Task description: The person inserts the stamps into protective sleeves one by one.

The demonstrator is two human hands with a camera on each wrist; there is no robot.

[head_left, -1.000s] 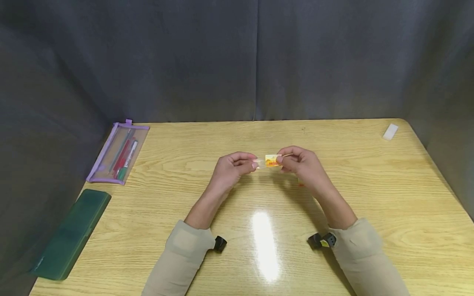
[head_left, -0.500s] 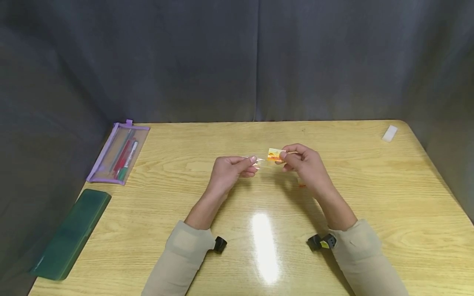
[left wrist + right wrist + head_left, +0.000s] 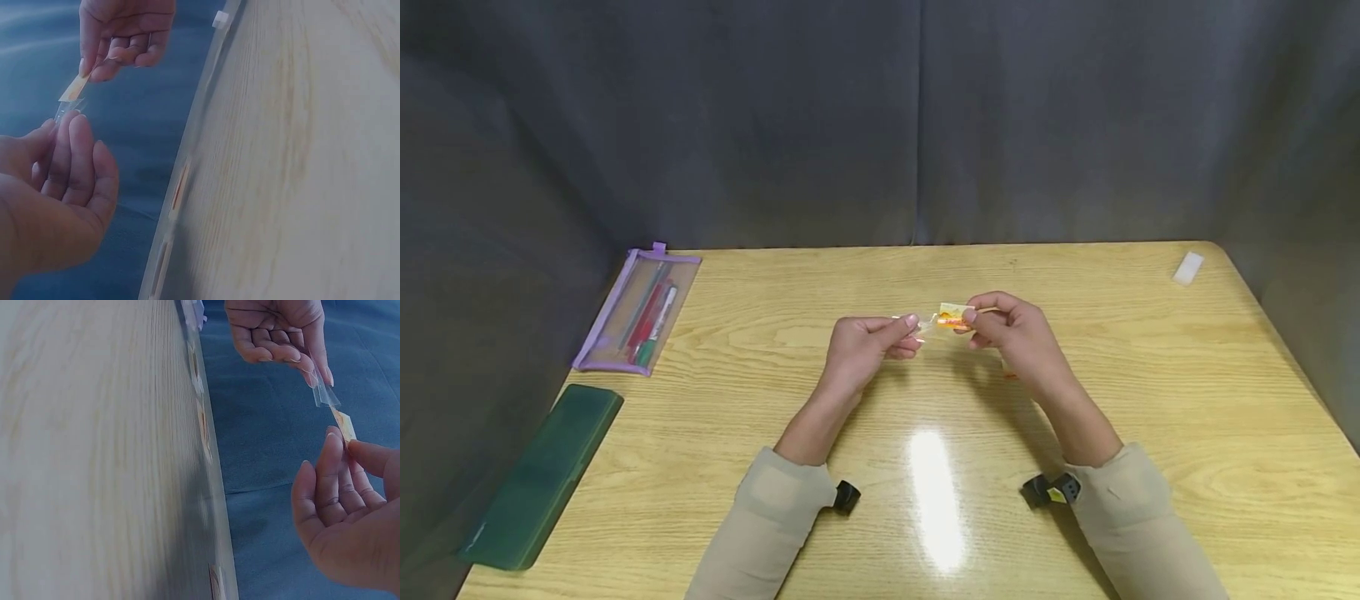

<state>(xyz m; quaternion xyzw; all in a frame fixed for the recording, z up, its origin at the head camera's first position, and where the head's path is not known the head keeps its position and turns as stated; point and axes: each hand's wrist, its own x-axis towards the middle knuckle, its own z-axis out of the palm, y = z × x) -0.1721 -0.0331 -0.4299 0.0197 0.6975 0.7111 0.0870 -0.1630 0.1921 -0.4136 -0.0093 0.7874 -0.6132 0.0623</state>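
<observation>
Head view: card between right fingertips

The head view faces forward and down across the surface to the curtain, at the longest range. Each wrist view looks from close range past its own hand, left hand or right hand, toward the other; the surface appears turned on its side. All three views share both hands and the printed card.
</observation>
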